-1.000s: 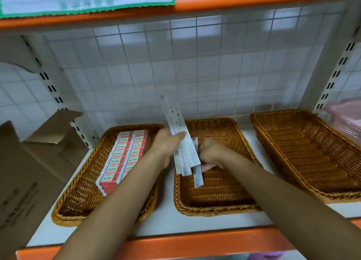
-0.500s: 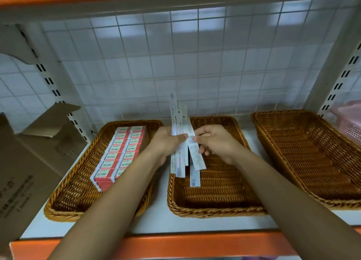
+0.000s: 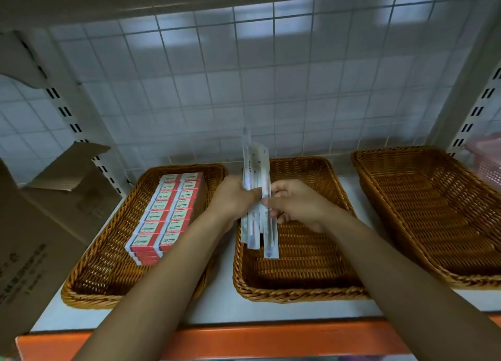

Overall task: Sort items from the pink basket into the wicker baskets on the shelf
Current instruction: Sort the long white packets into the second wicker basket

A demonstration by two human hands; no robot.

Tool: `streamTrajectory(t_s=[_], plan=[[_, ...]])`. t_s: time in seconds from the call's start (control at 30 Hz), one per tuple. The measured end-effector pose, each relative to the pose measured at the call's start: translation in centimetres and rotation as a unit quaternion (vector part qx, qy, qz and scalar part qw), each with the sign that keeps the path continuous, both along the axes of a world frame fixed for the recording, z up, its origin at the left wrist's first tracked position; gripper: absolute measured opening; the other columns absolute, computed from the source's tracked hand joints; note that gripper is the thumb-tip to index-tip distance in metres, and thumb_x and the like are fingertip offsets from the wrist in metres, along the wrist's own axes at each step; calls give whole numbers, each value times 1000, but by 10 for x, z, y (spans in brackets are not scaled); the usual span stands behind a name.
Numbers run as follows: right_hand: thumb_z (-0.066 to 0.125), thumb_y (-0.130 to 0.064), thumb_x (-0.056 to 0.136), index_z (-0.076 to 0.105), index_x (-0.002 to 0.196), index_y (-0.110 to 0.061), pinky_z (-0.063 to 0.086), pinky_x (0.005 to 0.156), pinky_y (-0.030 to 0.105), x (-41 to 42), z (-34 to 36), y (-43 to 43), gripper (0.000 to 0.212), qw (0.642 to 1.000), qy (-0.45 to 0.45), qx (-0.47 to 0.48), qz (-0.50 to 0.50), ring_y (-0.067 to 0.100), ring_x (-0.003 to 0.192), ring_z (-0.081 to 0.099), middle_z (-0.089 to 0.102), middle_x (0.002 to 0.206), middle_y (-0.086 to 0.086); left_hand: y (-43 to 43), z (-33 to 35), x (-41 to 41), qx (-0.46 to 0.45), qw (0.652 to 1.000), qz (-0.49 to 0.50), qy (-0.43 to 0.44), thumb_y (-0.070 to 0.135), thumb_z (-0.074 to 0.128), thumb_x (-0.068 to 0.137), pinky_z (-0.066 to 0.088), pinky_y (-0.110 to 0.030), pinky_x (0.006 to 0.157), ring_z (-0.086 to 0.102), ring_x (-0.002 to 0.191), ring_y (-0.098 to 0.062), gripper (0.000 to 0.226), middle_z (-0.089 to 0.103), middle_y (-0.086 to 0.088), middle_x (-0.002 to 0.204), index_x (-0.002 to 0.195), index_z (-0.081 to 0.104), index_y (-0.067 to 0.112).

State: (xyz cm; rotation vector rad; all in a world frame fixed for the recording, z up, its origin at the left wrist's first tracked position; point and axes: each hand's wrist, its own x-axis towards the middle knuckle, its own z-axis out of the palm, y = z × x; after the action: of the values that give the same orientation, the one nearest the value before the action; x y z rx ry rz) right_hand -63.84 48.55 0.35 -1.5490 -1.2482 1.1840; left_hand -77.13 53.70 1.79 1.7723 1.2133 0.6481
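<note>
Head view, nearest first: the orange front edge of the shelf point(image 3: 244, 341) runs across the bottom, and both bare forearms reach over it. Three wicker baskets sit side by side on its white board. The left basket point(image 3: 89, 301) holds red-and-white boxes point(image 3: 168, 214) stacked in two neat columns toward its back. The middle basket point(image 3: 298, 295) lies under both hands, and the right basket point(image 3: 433, 211) sits just beside it. Above the middle basket's left side, the left hand point(image 3: 233, 200) grips a bundle of long, slim clear packets point(image 3: 256, 170), fingers curled round them, the bundle standing nearly upright. The right hand point(image 3: 298, 203) meets it from the right, thumb and fingertips pinching the rightmost packet, which hangs lower than the others. A carton point(image 3: 32, 238) with an open flap stands at far left. The pink basket point(image 3: 488, 165) peeks in at the right edge, beyond the upright. Behind all stands a wire grid point(image 3: 271, 76) before a tiled wall.
</note>
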Motion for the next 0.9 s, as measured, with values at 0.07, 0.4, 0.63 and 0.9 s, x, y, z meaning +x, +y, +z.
streamTrajectory(t_s=[0.07, 0.4, 0.63, 0.9], plan=[[57, -8, 92, 55, 120, -4, 48, 52, 16, 0, -1, 0, 28, 1000, -14, 14, -18, 10, 66, 58, 62, 80, 5, 0, -1, 0, 6, 1000, -2, 1, 14, 63, 88, 57, -35, 75, 68, 81, -20, 12, 69, -7, 92, 100, 66, 13], [63, -1, 87, 63, 89, -7, 59, 75, 36, 12, -9, 2, 6, 989, -20, -44, -143, 23, 88, 68, 68, 99, 12, 0, -1, -2, -26, 999, 9, -30, 22, 58, 93, 54, -34, 80, 65, 88, -20, 5, 64, -1, 90, 97, 57, 20], [62, 7, 84, 53, 112, -2, 58, 58, 27, 3, -11, 1, 31, 987, -57, -94, -118, 27, 88, 67, 59, 112, 18, 1, -1, -1, -27, 999, 26, -25, 22, 57, 94, 53, -39, 88, 64, 99, -24, 27, 65, -8, 110, 119, 58, 11], [69, -12, 84, 67, 107, -5, 50, 88, 30, 3, -14, 0, 24, 930, -355, -69, -59, 22, 103, 59, 64, 112, 9, 1, -2, -3, -23, 998, 36, -37, 18, 64, 89, 54, -35, 82, 65, 96, -23, 31, 65, -10, 111, 119, 59, 7]])
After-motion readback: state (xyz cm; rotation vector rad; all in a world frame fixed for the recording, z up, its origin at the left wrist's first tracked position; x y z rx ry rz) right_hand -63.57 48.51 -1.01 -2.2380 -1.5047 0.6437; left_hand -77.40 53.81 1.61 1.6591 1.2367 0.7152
